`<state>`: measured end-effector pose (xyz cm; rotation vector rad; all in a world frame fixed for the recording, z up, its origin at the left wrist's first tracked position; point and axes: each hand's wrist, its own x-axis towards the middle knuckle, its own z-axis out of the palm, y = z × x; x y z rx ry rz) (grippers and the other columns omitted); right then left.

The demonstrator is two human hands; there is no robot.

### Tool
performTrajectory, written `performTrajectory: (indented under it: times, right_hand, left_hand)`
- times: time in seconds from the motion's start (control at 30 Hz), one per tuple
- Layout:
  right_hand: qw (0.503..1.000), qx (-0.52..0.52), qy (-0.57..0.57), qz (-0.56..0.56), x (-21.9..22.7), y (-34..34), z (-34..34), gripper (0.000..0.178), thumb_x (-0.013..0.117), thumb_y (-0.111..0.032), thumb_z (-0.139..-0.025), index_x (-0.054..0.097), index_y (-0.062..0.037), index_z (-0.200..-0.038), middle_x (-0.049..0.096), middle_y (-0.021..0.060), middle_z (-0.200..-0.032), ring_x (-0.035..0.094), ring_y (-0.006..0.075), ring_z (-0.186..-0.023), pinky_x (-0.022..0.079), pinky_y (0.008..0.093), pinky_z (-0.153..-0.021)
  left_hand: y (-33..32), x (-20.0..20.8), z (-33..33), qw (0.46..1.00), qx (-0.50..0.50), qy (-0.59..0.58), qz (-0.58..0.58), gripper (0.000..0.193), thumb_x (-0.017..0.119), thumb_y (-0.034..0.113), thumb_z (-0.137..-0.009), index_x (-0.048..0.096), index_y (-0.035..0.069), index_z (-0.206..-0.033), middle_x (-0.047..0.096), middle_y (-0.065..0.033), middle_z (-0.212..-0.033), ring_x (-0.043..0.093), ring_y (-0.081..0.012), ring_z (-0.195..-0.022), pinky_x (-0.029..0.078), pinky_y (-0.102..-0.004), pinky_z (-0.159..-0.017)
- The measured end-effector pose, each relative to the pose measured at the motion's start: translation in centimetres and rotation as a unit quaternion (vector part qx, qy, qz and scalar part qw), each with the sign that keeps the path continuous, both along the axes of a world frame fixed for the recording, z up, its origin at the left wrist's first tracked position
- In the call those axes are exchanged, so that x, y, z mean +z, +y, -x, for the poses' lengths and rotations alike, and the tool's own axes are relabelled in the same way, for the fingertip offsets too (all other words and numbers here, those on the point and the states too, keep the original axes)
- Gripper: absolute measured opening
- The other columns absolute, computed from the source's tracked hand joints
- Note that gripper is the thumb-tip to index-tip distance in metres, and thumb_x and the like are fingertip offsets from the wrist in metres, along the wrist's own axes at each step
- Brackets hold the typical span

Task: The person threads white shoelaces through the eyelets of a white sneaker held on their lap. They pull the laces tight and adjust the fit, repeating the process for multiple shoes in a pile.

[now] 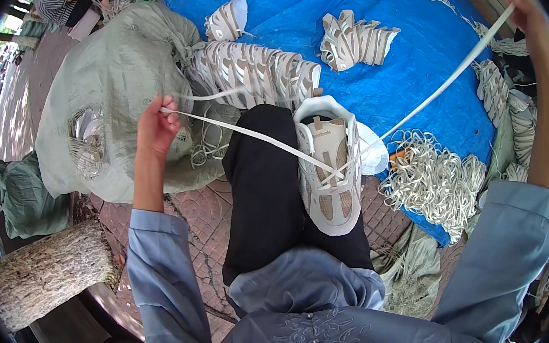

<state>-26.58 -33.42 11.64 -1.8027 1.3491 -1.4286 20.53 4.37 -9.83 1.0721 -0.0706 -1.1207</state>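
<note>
A white and beige shoe upper (pixel 341 205) without a sole lies across my thighs, its tongue facing up. White lace runs crossed through its lower eyelets. On the left, my left hand (pixel 159 122) pinches one lace end (pixel 239 129), drawn out taut from the upper; the loose tail beyond it is blurred. Raised high at the far right, my right hand (pixel 532 24) is closed on the other lace end (pixel 455 73), pulled up in a long straight line. Both hands are well apart from the upper.
Several nested shoe uppers (pixel 252 69) lie beyond my knees, with a stack (pixel 355 43) on the blue tarp (pixel 405 71). A heap of white laces (pixel 436 188) sits right, a large woven sack (pixel 116 88) left. A tree trunk (pixel 50 268) stands lower left; another person (pixel 61 5) sits far left.
</note>
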Motion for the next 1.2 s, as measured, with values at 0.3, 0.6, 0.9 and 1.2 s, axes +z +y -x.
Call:
performTrajectory:
  times: [0.3,0.6,0.9,1.2]
  right_hand:
    - [0.778,0.529,0.330,0.077,-18.1,19.7,-6.0,0.037,0.072,-0.008,-0.051,0.063,-0.0071,-0.086,0.059,0.0049,-0.085,0.053,0.0212,-0.088,0.043,0.0336,-0.076]
    - [0.700,0.557,0.430,0.126,-20.1,23.9,-9.6,0.013,0.058,-0.007,-0.060,0.061,-0.0086,-0.072,0.054,0.0012,-0.065,0.051,0.0165,-0.075,0.036,0.0312,-0.075]
    - [0.770,0.573,0.269,-0.073,-19.5,23.5,-9.4,0.005,0.060,-0.005,-0.060,0.062,-0.0058,-0.065,0.059,0.0051,-0.063,0.057,0.0193,-0.059,0.043,0.0299,-0.056]
    - [0.794,0.487,0.295,0.211,-18.9,26.0,-8.6,0.010,0.060,-0.007,-0.054,0.056,-0.0060,-0.062,0.052,0.0019,-0.065,0.051,0.0172,-0.067,0.044,0.0280,-0.057]
  left_hand:
    - [6.0,0.2,-5.7,0.845,0.042,-0.444,-0.295,0.045,0.059,0.033,-0.078,0.051,0.000,-0.108,0.057,-0.0083,-0.092,0.057,-0.0152,-0.063,0.042,-0.0229,-0.045]
    - [6.4,5.5,-3.9,0.754,0.104,-0.598,-0.251,0.021,0.053,0.013,-0.083,0.056,0.003,-0.101,0.059,-0.0041,-0.088,0.057,-0.0141,-0.075,0.044,-0.0265,-0.059]
    - [-0.8,1.9,22.4,0.502,-0.301,-0.804,0.106,0.027,0.065,0.006,-0.066,0.056,0.003,-0.092,0.055,-0.0090,-0.085,0.054,-0.0259,-0.082,0.045,-0.0357,-0.073]
    - [-0.9,0.3,22.8,0.584,-0.316,-0.747,0.028,0.021,0.061,0.002,-0.069,0.057,0.006,-0.090,0.054,-0.0087,-0.074,0.056,-0.0264,-0.071,0.047,-0.0347,-0.059]
